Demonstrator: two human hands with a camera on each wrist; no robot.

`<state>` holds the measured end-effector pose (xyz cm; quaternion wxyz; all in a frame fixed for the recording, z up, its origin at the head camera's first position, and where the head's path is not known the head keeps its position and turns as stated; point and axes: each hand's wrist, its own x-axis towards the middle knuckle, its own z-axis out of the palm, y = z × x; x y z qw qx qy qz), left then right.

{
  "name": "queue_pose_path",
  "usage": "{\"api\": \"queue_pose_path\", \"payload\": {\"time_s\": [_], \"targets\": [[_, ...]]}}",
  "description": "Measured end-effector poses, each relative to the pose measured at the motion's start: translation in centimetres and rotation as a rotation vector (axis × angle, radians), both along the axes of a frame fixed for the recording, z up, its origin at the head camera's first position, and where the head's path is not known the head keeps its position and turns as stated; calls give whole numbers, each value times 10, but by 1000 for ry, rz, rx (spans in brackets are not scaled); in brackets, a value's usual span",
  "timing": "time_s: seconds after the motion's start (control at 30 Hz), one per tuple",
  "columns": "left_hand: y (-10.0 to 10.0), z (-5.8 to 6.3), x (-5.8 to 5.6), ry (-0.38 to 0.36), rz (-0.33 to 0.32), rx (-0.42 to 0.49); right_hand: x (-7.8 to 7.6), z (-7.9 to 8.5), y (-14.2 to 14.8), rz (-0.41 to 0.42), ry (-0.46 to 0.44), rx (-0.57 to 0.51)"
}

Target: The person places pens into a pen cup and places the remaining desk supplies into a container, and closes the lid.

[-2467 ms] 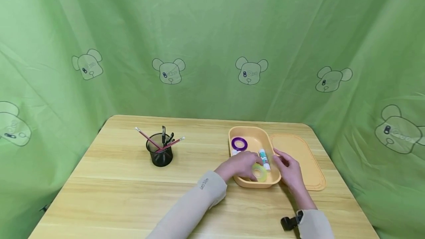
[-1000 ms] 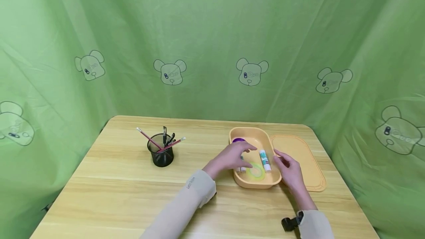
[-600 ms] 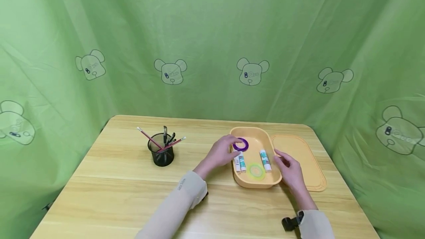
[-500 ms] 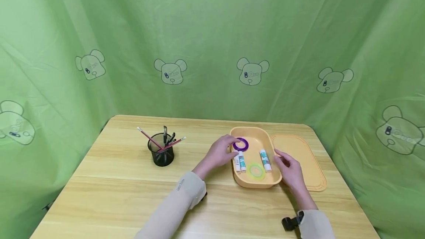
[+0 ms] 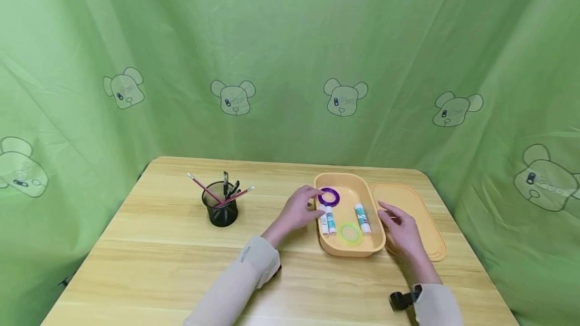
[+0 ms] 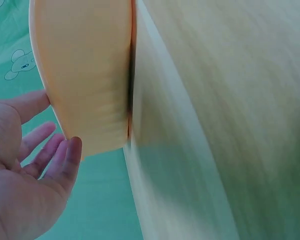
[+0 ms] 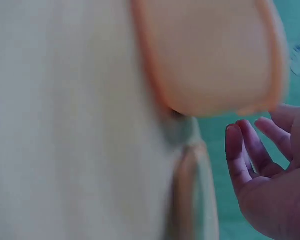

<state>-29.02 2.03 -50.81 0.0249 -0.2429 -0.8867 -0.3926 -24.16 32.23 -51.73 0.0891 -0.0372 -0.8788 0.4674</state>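
Observation:
A peach-coloured open box [image 5: 351,253] stands on the table's right half. Inside lie a purple tape roll [image 5: 337,198], a yellow-green tape roll [image 5: 358,237], a glue stick [image 5: 362,219] at the right wall and two white-and-teal sticks, one a glue stick [image 5: 331,222], at the left. My left hand [image 5: 296,209] is at the box's left rim, fingers loosely bent; in the left wrist view its thumb meets the rim. My right hand [image 5: 403,230] is just off the right wall, over the lid's edge, holding nothing; the right wrist view shows its fingers [image 7: 235,150] relaxed.
The flat peach lid [image 5: 416,211] lies right of the box, partly under my right hand. A black mesh pen cup [image 5: 222,215] with pencils and pens stands on the left of the wooden table [image 5: 181,265]. Green curtain [image 5: 290,39] surrounds the table.
The yellow-green tape roll, earlier under my left hand, now lies free in the box. My left hand drew back to the left rim. My right hand shifted slightly right, off the box wall.

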Motion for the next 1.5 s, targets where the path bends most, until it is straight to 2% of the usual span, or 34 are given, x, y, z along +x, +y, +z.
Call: {"api": "queue_pose_path", "payload": {"time_s": [0.13, 0.27, 0.4, 0.57, 0.7, 0.77, 0.93, 1.0, 1.07, 1.17, 1.23, 1.3, 1.33, 1.5], "targets": [[-1, -2, 1, -87, 39, 113, -3, 17, 28, -20, 68, -92], [-1, -5, 2, -171, 62, 216, 3, 22, 73, -150, 67, -29], [2, -7, 4, -246, 90, 270, 17, 10, 119, -260, -71, 41], [4, -9, 6, -368, 120, 353, 25, -10, 150, -317, -284, 0], [5, -9, 6, -427, 129, 425, 25, -15, 151, -286, -325, -20], [5, -8, 6, -438, 134, 440, 25, -14, 147, -249, -316, -13], [7, -7, 6, -454, 142, 447, 27, -11, 134, -201, -266, -80], [8, -7, 7, -457, 146, 451, 26, -12, 131, -201, -256, -143], [8, -7, 7, -456, 146, 453, 24, -13, 129, -194, -263, -282], [8, -7, 8, -453, 152, 452, 20, -14, 125, -184, -271, -264], [8, -7, 8, -449, 152, 449, 19, -13, 121, -177, -285, -206], [8, -7, 8, -445, 152, 443, 17, -12, 116, -182, -283, -29], [8, -7, 8, -444, 152, 441, 17, -12, 114, -184, -284, -5], [8, -6, 9, -437, 156, 426, 14, -10, 105, -216, -298, 11]]}}
